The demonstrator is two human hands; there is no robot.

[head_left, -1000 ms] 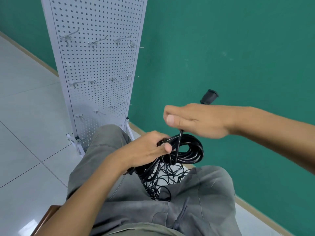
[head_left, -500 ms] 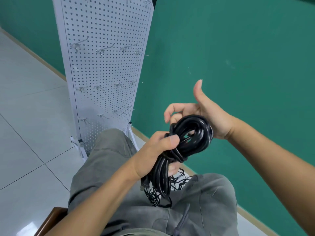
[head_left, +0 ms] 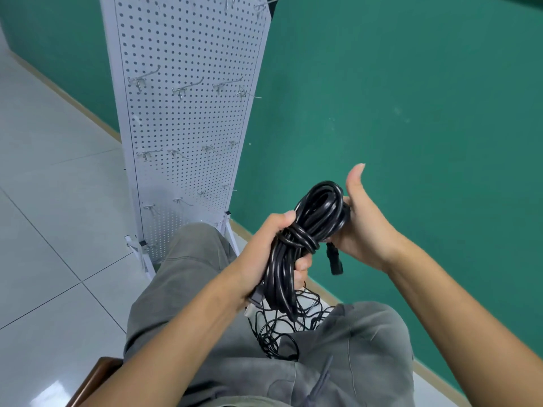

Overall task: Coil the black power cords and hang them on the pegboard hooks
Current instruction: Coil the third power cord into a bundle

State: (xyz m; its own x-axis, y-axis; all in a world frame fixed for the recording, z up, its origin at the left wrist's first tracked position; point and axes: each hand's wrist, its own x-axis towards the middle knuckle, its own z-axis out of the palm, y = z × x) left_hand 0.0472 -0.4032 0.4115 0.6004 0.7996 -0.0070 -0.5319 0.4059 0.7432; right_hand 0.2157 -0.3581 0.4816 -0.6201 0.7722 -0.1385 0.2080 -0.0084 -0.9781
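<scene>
Since half a second ago, the cord's plug end point(head_left: 335, 259) is now hanging free below the right hand point(head_left: 363, 227), which is cupping the coil's top loop with thumb raised. Left hand point(head_left: 264, 251) is gripping the coiled cord point(head_left: 296, 245) at its wrapped waist; being springy, fairly light rubber, it is probably best held there.

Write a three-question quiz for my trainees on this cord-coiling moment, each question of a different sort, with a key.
1. True or false: a coil already hangs on one of the pegboard hooks.
2. Which hand has its grip around the wrapped middle of the coiled black cord? A) left hand B) right hand C) neither
3. Fill in: the connector end dangles just below the ____ hand.

Key
1. False: every hook in view on the pegboard is bare.
2. A; the right hand steadies the upper loop, thumb raised.
3. Right. More tangled cords lie between the person's knees.
</scene>
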